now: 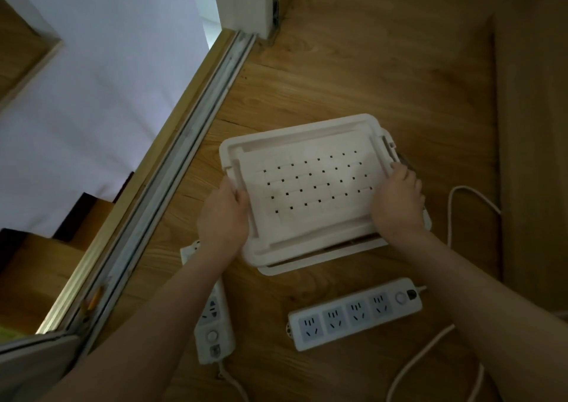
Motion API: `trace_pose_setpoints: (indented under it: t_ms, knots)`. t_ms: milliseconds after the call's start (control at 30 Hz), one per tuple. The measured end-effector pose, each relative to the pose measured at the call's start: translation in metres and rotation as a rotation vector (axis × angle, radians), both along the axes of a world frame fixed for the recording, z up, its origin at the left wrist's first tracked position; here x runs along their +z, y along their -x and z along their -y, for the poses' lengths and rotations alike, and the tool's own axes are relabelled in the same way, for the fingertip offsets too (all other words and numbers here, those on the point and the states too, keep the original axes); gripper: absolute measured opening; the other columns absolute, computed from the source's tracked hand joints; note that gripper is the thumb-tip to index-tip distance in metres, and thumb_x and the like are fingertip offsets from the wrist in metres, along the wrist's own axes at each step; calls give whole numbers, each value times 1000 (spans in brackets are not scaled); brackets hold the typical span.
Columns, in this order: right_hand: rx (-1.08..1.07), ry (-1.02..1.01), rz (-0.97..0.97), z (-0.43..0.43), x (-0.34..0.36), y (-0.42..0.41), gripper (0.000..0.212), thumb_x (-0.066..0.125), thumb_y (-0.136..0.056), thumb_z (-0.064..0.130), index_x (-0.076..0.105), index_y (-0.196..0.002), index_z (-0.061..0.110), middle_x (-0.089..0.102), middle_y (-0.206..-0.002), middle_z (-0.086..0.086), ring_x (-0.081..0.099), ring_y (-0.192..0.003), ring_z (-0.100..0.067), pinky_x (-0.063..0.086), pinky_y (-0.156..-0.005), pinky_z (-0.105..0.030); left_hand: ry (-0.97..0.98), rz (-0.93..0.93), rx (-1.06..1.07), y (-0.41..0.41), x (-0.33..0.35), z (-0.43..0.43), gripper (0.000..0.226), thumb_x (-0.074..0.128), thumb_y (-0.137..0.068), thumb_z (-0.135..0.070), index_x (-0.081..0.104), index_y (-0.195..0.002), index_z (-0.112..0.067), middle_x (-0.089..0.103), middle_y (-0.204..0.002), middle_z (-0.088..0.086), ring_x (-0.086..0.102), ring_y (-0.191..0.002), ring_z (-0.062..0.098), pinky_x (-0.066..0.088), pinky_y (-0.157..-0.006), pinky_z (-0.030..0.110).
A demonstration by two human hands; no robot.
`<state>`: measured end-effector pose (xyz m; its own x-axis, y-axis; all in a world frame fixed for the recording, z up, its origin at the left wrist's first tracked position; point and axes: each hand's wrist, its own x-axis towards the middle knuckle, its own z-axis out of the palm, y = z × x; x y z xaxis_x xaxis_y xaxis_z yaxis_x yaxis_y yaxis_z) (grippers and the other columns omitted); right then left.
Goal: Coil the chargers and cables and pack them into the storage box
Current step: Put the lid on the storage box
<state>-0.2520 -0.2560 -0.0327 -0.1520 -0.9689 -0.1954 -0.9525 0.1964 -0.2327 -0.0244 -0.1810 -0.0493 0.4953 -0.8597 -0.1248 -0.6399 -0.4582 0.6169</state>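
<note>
A white lid (310, 183) with a grid of small square holes lies slightly askew over the white storage box (322, 261), whose rim shows below it. My left hand (224, 217) grips the lid's left edge and my right hand (398, 200) grips its right edge. A white power strip (353, 312) with several sockets lies on the wooden floor in front of the box; its white cable (467, 198) loops to the right. A second white power strip (213, 318) lies under my left forearm, partly hidden.
The wooden floor (368, 79) stretches behind the box. A metal sliding-door track (190, 137) runs diagonally at the left, with a white wall (101, 63) beyond it. A wooden panel (534, 125) stands along the right side.
</note>
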Motion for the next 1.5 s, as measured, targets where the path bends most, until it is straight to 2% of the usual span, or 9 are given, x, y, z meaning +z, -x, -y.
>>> trace_pose_setpoints:
  t_ms: [300,467,600,767,900,1033,1267,1367,1500]
  knots:
    - [-93,34,25,14,9,10,46,45,-89,3,33,-134,7,42,-136,-17,33,-129,-35,26,-105,-50,38,-104,31,5,-6,-5,27,39,-99,-27,54,-83,-10,59,-75,6,56,-67,22,47,-58,34]
    - [-106,5,-19,2,-2,22,58,45,-89,1,22,-143,3,31,-145,-17,28,-135,-33,23,-113,-44,-134,100,-93,27,-7,-6,45,25,-100,-34,31,-140,-15,44,-111,9,50,-93,24,47,-75,37]
    - [-9,-14,9,0,-5,21,62,39,-92,-1,10,-147,1,23,-151,-18,23,-139,-31,21,-116,-39,-194,179,-8,27,-6,-8,49,29,-100,-35,23,-147,-19,35,-125,16,36,-114,31,35,-94,41]
    - [49,-68,-60,-6,-7,17,63,37,-93,1,3,-147,-1,11,-155,-19,13,-143,-29,16,-118,-35,-136,-403,202,24,1,-5,58,45,-97,-36,22,-144,-10,46,-128,9,49,-105,20,43,-83,35]
    - [416,4,-177,-23,-7,-4,60,36,-95,7,7,-148,10,1,-157,-14,-3,-145,-31,3,-117,-46,-178,-851,377,13,5,-7,30,61,-89,-22,54,-115,-8,65,-103,8,63,-87,22,51,-64,30]
    - [643,-114,-39,-39,-8,-34,53,20,-101,36,3,-150,24,-7,-158,-5,-13,-144,-30,-6,-116,-50,-102,-813,324,14,4,-17,21,67,-84,-12,59,-104,-15,66,-94,1,64,-86,17,53,-66,28]
    - [700,-132,-54,-40,-15,-55,58,19,-99,45,-3,-150,27,-12,-158,-7,-17,-143,-34,-7,-116,-52,-30,-382,206,-8,8,7,6,58,-91,-20,60,-86,-24,59,-79,-9,60,-86,18,51,-77,34]
    - [686,-147,-43,-43,-18,-66,59,18,-99,47,-6,-149,26,-15,-157,-9,-20,-141,-37,-11,-115,-53,-70,-729,355,-17,16,11,16,51,-95,-22,58,-81,-23,60,-81,-2,61,-84,22,52,-67,31]
    - [675,-131,-54,-44,-21,-67,59,18,-99,48,-6,-149,28,-15,-157,-9,-20,-141,-37,-14,-112,-52,-190,-1074,348,-37,16,4,21,49,-97,-26,62,-108,-14,62,-105,5,58,-97,23,49,-70,32]
